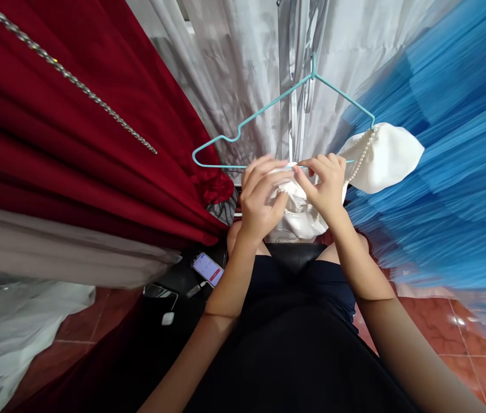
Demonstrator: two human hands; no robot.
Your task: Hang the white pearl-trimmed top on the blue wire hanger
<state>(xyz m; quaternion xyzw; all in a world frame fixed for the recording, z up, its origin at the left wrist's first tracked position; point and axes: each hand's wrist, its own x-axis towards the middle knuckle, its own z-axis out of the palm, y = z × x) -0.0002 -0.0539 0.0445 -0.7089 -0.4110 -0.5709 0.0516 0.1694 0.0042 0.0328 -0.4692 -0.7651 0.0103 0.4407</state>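
Observation:
A light blue clothes hanger hangs in front of me. Over its right end is a white piece of satin-like fabric edged with a string of pearls. More of the white fabric hangs below the hanger's bottom bar, between and under my hands. My right hand is at the bar, thumb and index finger pinched on the white fabric. Beside it, my left hand has curved fingers at the bar and its thumb apart, lower down. Its fingertips are motion-blurred, and any hold there is unclear.
Red drapery with a beaded chain in front fills the left. Blue tulle hangs close on the right, white curtains behind the hanger. A lit phone lies on a black surface by my left forearm.

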